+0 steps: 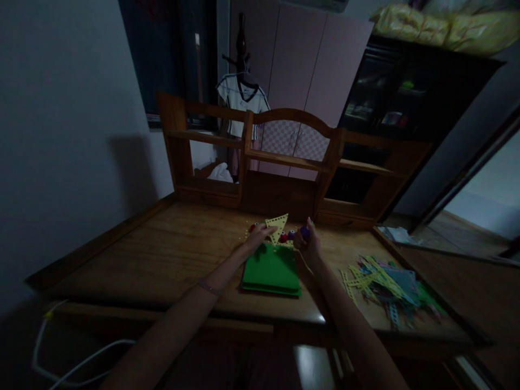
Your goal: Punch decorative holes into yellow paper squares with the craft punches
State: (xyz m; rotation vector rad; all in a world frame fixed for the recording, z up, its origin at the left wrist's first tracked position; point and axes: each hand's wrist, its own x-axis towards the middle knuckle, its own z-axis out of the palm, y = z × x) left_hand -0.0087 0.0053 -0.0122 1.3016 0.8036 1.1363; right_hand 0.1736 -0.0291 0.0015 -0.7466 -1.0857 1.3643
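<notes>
My left hand point(259, 236) pinches a yellow triangle of paper or foam sheet point(278, 222), with rows of small holes along its edges. It is held up above the far edge of a green stack of sheets point(271, 271). To the right, my right hand point(309, 245) is closed around a purple rounded object point(305, 233), its thumb pointing up; the fingers partly hide it, and its kind is unclear. Between the hands sit a small red ball-like thing point(283, 237) and a purple one point(291, 234), both with eye-like white spots. Another red one point(252, 227) is beside my left hand.
Tiny yellow bits lie scattered around the hands. A heap of perforated yellow, blue and green strips point(382, 281) covers the desk's right side. A wooden shelf unit point(284, 160) rises at the desk's back. A white cable point(81, 365) hangs at lower left.
</notes>
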